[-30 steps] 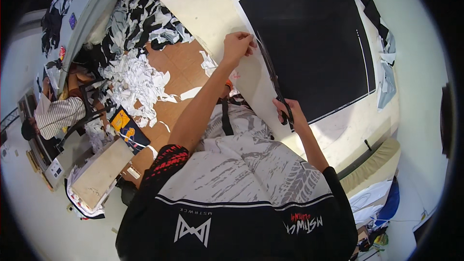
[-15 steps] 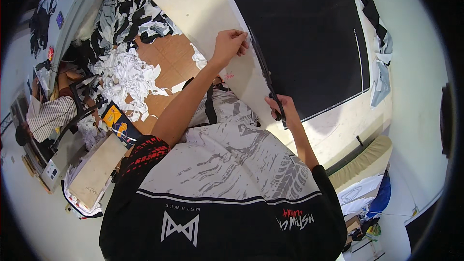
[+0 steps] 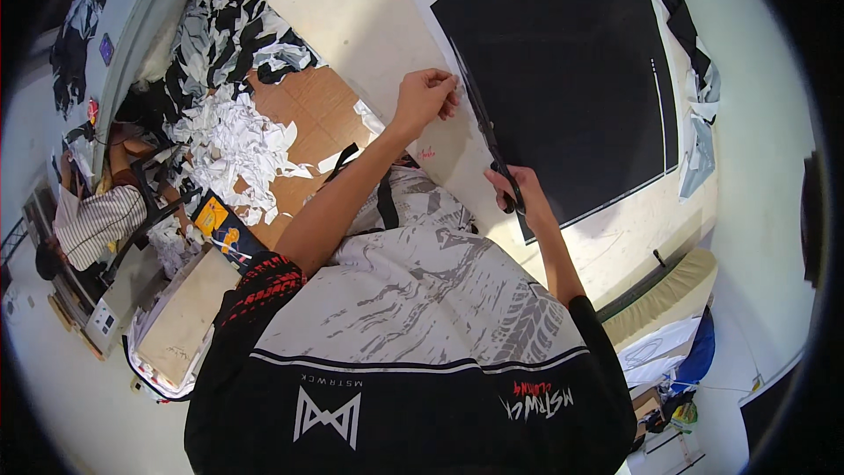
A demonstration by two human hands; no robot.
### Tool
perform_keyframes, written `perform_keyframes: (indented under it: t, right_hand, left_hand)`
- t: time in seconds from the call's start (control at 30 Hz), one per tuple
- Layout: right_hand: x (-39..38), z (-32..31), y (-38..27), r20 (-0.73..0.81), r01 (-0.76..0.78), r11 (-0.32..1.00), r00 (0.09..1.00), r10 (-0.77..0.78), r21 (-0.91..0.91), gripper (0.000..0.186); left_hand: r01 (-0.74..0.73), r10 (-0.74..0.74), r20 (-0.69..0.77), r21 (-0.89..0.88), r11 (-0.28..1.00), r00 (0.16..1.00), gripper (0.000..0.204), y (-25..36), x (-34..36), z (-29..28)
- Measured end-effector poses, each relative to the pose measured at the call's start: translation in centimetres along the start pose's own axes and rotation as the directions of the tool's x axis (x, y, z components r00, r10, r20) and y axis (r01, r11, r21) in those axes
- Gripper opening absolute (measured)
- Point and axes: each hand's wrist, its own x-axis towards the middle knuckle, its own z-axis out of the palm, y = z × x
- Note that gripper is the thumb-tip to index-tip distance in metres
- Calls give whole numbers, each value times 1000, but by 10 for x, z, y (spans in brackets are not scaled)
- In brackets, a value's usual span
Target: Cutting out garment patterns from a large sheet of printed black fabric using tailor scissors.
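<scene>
A large black fabric panel [image 3: 563, 97] with white prints lies on the pale table, its left edge running close by both hands. My right hand [image 3: 525, 193] is closed around the handles of black scissors [image 3: 495, 148]. Their long blades point away from me along the panel's left edge. Farther up that edge, my left hand [image 3: 426, 101] is held with curled fingers, the fingertips beside the white margin. Whatever may be pinched between them is too small to make out.
The pale tabletop [image 3: 365, 31] shows left of the panel. White fabric scraps [image 3: 233, 145] lie heaped on the brown floor [image 3: 308, 110], with black and grey scraps [image 3: 233, 22] beyond. Grey and black offcuts [image 3: 697, 136] hang at the right. A person in a striped shirt [image 3: 101, 220] sits at far left.
Both hands and the scissors appear slightly lower and to the right in the picture, as does the panel, so the view has shifted a little. The scissors stay at the panel's left edge.
</scene>
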Motion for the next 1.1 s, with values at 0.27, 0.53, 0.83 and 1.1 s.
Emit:
perform_keyframes:
  t: [0.27, 0.53, 0.83, 1.1]
  right_hand:
    - [17, 3, -9, -18, 7, 998, 1000, -8, -63, 43]
    - [33, 7, -31, -18, 27, 1000, 999, -27, -7, 42]
    - [38, 5, -46, -1, 44, 998, 999, -44, 36, 40]
    - [60, 5, -55, -63, 136, 982, 987, -145, -131, 44]
  left_hand:
    - [48, -48, 18, 0, 999, 999, 21, -1, -8, 2]
    - [42, -41, 34, -19, 999, 999, 21, -6, -11, 3]
    - [34, -34, 31, 16, 999, 999, 20, -6, -12, 3]
    - [40, -40, 38, -8, 999, 998, 20, -10, -8, 3]
